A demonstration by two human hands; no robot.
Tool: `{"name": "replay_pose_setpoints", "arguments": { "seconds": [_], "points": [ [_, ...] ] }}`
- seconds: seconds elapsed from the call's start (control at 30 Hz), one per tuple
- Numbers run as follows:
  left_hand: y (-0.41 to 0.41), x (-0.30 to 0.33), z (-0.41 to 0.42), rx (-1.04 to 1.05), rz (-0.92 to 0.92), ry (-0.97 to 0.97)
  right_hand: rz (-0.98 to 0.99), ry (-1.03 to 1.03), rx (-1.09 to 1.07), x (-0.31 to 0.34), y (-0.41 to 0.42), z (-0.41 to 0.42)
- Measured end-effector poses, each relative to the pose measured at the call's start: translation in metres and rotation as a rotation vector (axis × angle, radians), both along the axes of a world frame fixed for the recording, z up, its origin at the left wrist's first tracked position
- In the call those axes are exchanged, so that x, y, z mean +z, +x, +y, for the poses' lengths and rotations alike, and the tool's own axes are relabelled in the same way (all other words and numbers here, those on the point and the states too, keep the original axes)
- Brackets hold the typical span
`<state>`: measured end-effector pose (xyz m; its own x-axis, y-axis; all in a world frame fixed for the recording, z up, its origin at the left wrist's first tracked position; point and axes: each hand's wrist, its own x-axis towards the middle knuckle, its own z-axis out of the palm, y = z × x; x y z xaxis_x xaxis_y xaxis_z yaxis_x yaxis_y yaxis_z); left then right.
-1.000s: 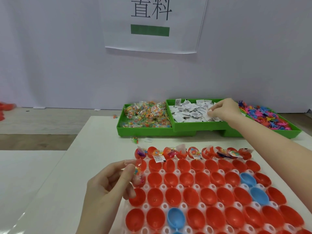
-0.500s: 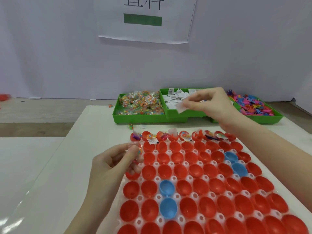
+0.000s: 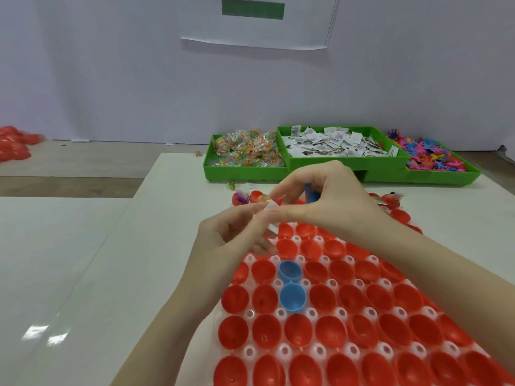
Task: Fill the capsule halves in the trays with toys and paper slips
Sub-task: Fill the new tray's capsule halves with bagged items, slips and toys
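A white tray (image 3: 281, 313) full of red capsule halves (image 3: 299, 328), with two blue halves (image 3: 292, 298), lies in front of me. Above its far rows my two hands meet. My right hand (image 3: 323, 196) pinches a white paper slip (image 3: 271, 209) with thumb and forefinger. My left hand (image 3: 234, 235) has its fingers curled on a small clear toy packet (image 3: 272, 227), mostly hidden by them, and its fingertips touch the slip. The far row holds filled halves (image 3: 242, 197).
Three green bins stand at the back: toy packets (image 3: 245, 151), paper slips (image 3: 334, 143), coloured plastic figures (image 3: 434, 160). A few loose packets (image 3: 231, 185) lie before the bins. A red pile (image 3: 14, 143) sits far left. A wall with a paper sign (image 3: 253, 20) rises behind.
My right hand came back from the slip bin with a slip and met my left hand over the tray. My left hand rose slightly. The camera tilted down.
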<state>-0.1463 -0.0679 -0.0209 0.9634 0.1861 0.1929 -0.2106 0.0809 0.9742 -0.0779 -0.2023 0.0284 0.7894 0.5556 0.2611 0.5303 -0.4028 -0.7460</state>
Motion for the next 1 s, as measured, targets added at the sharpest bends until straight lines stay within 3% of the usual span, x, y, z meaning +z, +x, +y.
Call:
{"name": "replay_pose_setpoints", "arguments": {
  "seconds": [0.07,0.23,0.3,0.67,1.0],
  "points": [
    [-0.001,-0.001,-0.001,0.01,-0.012,0.05,0.022,0.022,-0.025,-0.003,-0.001,-0.002],
    [-0.001,-0.001,0.0,0.037,-0.009,0.035,0.486,0.363,0.087,-0.005,-0.003,-0.01],
    [-0.001,0.0,0.0,0.038,-0.006,0.025,0.544,0.447,0.125,-0.005,-0.005,-0.015],
    [-0.001,0.0,-0.003,0.044,-0.006,0.001,0.504,0.533,0.07,-0.004,-0.012,-0.026],
    [-0.004,0.003,0.001,-0.06,-0.059,0.048,0.129,0.076,0.022,0.007,-0.02,-0.018]
  ]
}}
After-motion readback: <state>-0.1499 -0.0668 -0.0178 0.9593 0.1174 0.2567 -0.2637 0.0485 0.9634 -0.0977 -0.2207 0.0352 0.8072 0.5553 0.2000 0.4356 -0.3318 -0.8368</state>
